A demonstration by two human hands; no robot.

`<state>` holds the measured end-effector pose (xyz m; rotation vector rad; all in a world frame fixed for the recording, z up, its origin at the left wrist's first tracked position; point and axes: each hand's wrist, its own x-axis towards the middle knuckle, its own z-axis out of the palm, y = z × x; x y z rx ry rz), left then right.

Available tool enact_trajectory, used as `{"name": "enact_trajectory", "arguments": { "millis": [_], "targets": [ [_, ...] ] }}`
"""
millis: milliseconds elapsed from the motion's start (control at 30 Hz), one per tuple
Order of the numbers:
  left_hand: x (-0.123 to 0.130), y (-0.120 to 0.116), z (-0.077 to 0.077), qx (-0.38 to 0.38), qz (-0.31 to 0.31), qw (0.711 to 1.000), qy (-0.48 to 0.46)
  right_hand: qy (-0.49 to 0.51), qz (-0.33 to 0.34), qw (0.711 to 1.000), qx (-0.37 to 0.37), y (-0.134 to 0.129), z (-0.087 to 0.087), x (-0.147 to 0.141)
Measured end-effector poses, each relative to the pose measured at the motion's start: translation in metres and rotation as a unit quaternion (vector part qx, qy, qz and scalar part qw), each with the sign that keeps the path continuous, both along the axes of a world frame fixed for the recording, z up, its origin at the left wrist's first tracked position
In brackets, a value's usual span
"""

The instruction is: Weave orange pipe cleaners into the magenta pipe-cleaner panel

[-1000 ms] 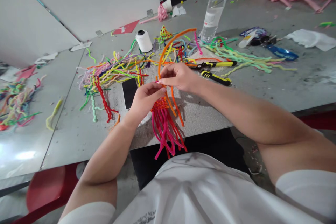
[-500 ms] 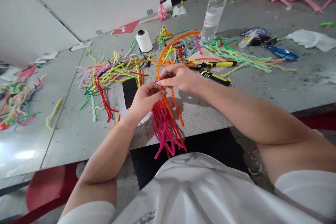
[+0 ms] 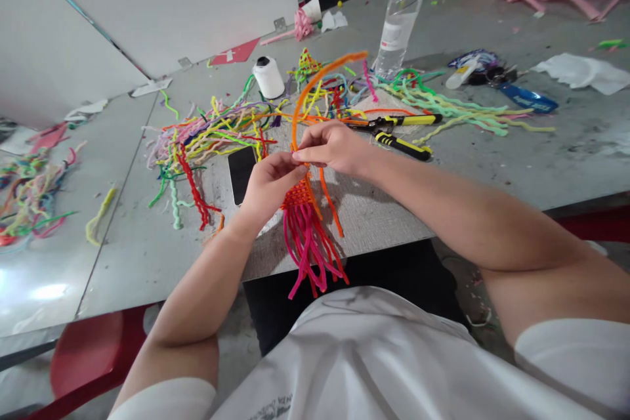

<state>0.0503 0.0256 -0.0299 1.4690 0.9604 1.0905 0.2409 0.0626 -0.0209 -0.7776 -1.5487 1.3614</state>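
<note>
Gripping an orange woven mat [image 3: 296,197] near its upper end with the left hand [image 3: 273,184], thumb and fingers closed narrow; keeping it at the front of a grey board [image 3: 384,210], with magenta strips [image 3: 301,236] trailing past the near edge; pinching the foot of a curved orange strip [image 3: 308,88] with the right hand [image 3: 327,147], fingertips touching or almost touching the other hand's; cannot tell the exact contact, hidden by fingers; covering the mat's upper part with both hands, and part of a phone [image 3: 240,174] with the left; facing yellow-and-black pliers [image 3: 403,146] beyond the right wrist, a heap of coloured strips [image 3: 216,128], a thread spool [image 3: 270,80] and a clear bottle [image 3: 401,23] farther back; cannot read the bottle's small red-marked label [image 3: 392,37], the white letters on a blue tag [image 3: 529,98], or fully the dark upside-down lettering on the white shirt [image 3: 364,354].
</note>
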Motion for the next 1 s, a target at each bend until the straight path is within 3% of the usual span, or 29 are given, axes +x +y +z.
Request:
{"name": "enact_trajectory", "arguments": {
  "millis": [333,1000],
  "targets": [
    [-0.0002,-0.0036,0.0032,0.026,0.015,0.998,0.062,0.032,-0.001,0.996,-0.082,-0.0031,0.0043,-0.0047],
    [0.0002,-0.0062,0.0093,0.067,-0.005,0.993,0.094,0.024,-0.017,0.998,-0.057,-0.0016,0.0011,-0.0036]
  ]
}}
